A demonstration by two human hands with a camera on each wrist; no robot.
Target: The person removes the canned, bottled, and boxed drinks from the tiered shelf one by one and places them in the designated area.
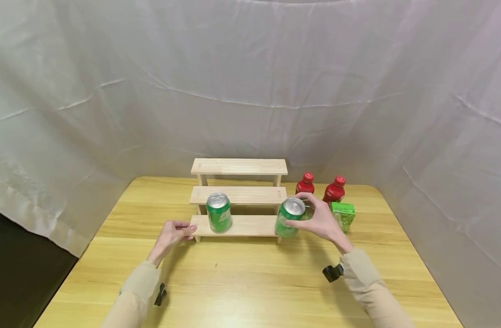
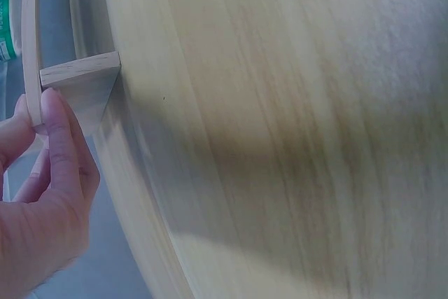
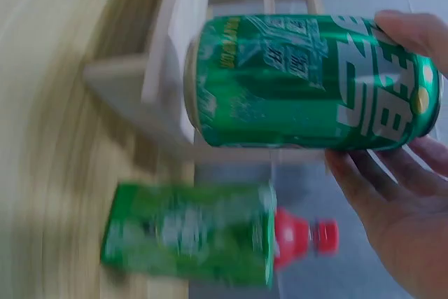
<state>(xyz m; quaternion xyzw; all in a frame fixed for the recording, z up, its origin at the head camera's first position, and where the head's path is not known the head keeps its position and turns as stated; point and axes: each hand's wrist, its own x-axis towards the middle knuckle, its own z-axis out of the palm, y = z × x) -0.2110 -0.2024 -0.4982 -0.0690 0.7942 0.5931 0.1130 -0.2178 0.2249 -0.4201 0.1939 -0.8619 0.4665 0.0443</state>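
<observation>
My left hand pinches the left end of the lowest board of a three-tier wooden shelf; in the left wrist view the thumb and fingers clasp the board's edge. Near that end stands an upright green soda can on the lowest board. A second green soda can is in my right hand, thumb and fingers around its upper part, at the lowest board's right end. In the right wrist view this can hides part of the shelf; whether its base touches the board I cannot tell.
Two red-capped bottles stand right of the shelf. In front of them is a green drink carton, close to my right wrist. Grey cloth hangs behind and beside the wooden table.
</observation>
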